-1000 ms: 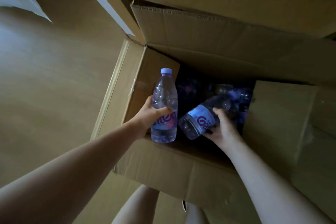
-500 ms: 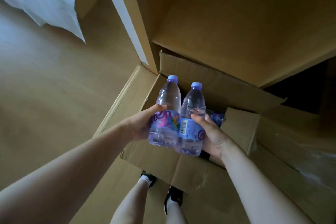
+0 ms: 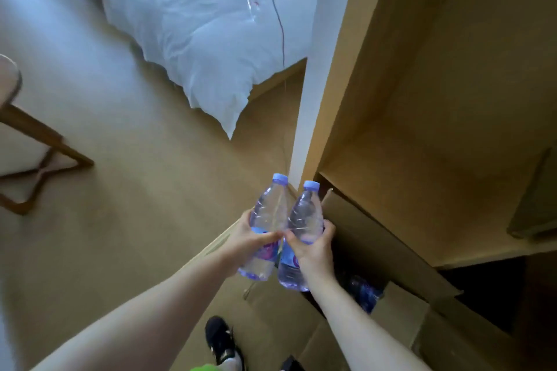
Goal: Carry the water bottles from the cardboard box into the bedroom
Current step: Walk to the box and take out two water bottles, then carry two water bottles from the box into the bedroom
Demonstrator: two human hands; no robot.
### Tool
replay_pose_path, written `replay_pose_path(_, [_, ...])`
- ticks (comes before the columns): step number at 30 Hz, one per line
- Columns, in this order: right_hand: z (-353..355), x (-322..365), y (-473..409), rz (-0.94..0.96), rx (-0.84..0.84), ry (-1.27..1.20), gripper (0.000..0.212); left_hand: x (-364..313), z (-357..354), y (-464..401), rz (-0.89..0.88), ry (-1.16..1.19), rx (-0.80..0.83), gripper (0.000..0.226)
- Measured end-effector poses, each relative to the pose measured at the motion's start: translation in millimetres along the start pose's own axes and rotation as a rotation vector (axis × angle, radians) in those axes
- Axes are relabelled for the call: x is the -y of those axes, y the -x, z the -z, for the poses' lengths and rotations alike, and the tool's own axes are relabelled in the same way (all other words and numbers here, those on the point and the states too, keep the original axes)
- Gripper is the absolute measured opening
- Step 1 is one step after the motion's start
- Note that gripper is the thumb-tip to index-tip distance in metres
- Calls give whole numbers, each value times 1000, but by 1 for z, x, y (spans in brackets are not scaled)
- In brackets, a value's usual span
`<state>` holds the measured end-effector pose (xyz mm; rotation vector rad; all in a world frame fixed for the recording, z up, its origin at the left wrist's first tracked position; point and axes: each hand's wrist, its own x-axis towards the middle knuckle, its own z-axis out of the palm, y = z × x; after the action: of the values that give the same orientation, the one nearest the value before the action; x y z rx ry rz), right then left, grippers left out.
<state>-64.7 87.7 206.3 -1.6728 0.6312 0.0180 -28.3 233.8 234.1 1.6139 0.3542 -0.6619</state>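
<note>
Water bottles sit one in each of our hands: our left hand [image 3: 247, 242] wraps the left bottle [image 3: 266, 227], our right hand [image 3: 313, 245] wraps the right bottle [image 3: 303, 235], both held upright and side by side with the thumbs nearly touching, above the near left edge of the cardboard box [image 3: 355, 238]. Both bottles are clear with pale blue caps and blue-and-pink labels; fingers and blur hide the lettering, so we cannot read it. Down in the open box, to the right of our right wrist, more bottles [image 3: 366, 294] lie in shadow. Far left lies the bed [image 3: 196, 24] with its white duvet on the tan floor [image 3: 126, 190].
</note>
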Motion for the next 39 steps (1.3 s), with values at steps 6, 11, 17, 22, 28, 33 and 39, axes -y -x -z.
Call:
replay_pose_path(6, [-94, 58, 14, 93, 187, 198, 72, -10, 100, 45, -44, -185, -406, 75])
replay_pose_path(11, [-181, 98, 27, 141, 254, 360, 73, -24, 191, 65, -57, -116, -701, 66])
replay_pose_path(17, [-276, 154, 35, 260, 354, 387, 78, -46, 285, 80, -57, -78, -963, 74])
replay_pose_path(22, [-351, 201, 26, 370, 441, 417, 77, -65, 353, 74, -116, -56, -1065, 76])
replay_pose_path(28, [-447, 243, -17, 422, 497, 396, 76, -102, 429, 23, -119, -24, -1134, 73])
replay_pose_path(33, [-533, 288, -79, 473, 555, 424, 74, -149, 498, -47, -105, 37, -1173, 74])
replay_pose_path(39, [-617, 349, -136, 544, 632, 516, 80, -210, 568, -112, -34, 36, -1227, 76])
